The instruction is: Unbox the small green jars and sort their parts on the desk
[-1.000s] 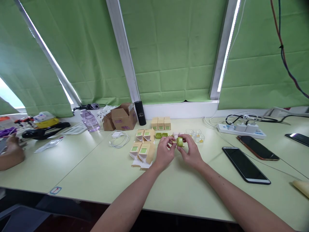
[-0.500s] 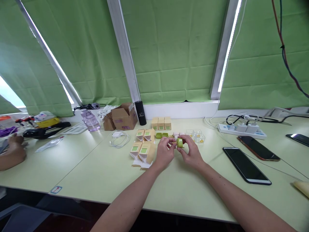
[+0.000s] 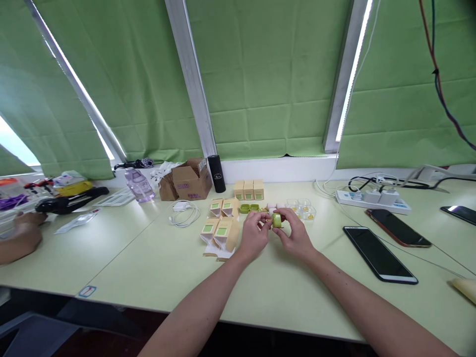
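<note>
Centrally: small, round green item (image 3: pixel 277 220), right of open tan cardboard boxes (image 3: pixel 227 231), pinched between slightly parted right fingers (image 3: pixel 289 213); left fingers (image 3: pixel 259 216) nearly closed, hold unclear. Light, even pressure is advised.

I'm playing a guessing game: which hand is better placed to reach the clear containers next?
Probably the right hand: it's nearer the clear containers, though it's holding the round green thing. The left hand is farther away.

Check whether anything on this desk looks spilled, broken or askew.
No spill or breakage stands out. The four nearer small boxes look odd: they sit unevenly with white flaps showing, while the three farther boxes stand neatly in line.
</note>
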`<state>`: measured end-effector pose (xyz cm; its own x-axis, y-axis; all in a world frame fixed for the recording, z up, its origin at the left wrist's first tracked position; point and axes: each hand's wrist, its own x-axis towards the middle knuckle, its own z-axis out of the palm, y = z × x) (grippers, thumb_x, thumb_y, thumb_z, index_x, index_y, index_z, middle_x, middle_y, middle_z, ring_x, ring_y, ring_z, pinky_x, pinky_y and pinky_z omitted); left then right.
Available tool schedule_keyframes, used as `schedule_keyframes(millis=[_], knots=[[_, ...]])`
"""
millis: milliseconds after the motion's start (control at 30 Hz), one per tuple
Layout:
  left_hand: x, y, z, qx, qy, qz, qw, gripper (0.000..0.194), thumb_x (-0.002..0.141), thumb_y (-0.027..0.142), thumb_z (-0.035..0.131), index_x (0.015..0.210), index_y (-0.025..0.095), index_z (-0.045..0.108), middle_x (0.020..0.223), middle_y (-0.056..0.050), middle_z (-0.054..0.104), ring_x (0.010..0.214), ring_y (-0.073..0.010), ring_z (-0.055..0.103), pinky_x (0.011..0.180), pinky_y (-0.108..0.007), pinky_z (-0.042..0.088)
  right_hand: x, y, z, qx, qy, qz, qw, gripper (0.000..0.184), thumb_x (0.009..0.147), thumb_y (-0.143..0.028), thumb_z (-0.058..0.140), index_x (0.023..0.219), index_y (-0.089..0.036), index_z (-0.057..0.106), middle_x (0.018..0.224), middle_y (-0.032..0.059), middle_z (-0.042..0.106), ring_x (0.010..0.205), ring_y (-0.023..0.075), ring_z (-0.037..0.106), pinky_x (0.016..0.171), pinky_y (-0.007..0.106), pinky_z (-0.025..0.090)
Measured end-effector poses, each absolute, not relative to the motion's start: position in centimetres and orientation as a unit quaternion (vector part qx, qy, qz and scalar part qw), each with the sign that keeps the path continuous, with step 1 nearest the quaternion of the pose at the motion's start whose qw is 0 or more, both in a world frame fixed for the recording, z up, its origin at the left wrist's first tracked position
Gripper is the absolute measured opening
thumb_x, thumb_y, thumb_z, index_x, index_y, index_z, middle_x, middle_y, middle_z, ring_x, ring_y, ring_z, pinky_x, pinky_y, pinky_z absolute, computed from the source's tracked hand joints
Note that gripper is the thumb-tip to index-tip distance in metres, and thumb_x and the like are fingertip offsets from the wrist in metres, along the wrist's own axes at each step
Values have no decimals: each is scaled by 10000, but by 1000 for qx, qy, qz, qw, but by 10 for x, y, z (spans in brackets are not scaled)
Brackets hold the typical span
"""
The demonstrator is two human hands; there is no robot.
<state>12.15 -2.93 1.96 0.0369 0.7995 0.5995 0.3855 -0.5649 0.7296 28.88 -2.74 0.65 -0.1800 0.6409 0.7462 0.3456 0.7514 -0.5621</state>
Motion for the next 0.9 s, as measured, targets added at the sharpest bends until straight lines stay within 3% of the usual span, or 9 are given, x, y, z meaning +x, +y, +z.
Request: schedule_keyframes(millis=[233,467,633,733,900], knots=[[122,-29,20,691,425,554,187,82,895,171,650,951,194,706,942,-53,644,844,-165,642,717,-287,541,287,-30,10,-324,-746,151,562,389,909,-259,626,1294,-268,567,1182,97,616,923,236,607,845,456,590],[123,-30,22,683,431,560,184,102,909,193,656,1006,206,688,978,-58,632,880,-171,645,727,-291,537,284,-28,12,-305,-701,270,586,382,966,-391,623,1339,-308,609,1316,106,545,994,215,644,870,420,631],[122,-33,24,695,430,544,188,292,862,139,680,1141,216,641,1120,-76,592,918,-177,672,830,-360,539,286,-25,12,-325,-687,266,593,385,981,-393,604,1359,-326,620,1295,99,529,1107,234,634,961,457,597],[121,-33,24,692,428,553,176,386,836,102,676,1199,225,629,1179,-95,575,1039,-221,660,941,-431,523,287,-26,13,-345,-697,213,592,451,940,-335,647,1385,-319,579,1275,99,563,1112,257,627,980,506,572],[120,-31,23,702,428,546,162,488,770,71,720,1218,250,643,1193,-99,626,1314,-313,486,1051,-517,474,287,-26,13,-355,-710,151,590,488,887,-215,638,1360,-291,547,1273,109,584,1088,277,633,914,514,589]])
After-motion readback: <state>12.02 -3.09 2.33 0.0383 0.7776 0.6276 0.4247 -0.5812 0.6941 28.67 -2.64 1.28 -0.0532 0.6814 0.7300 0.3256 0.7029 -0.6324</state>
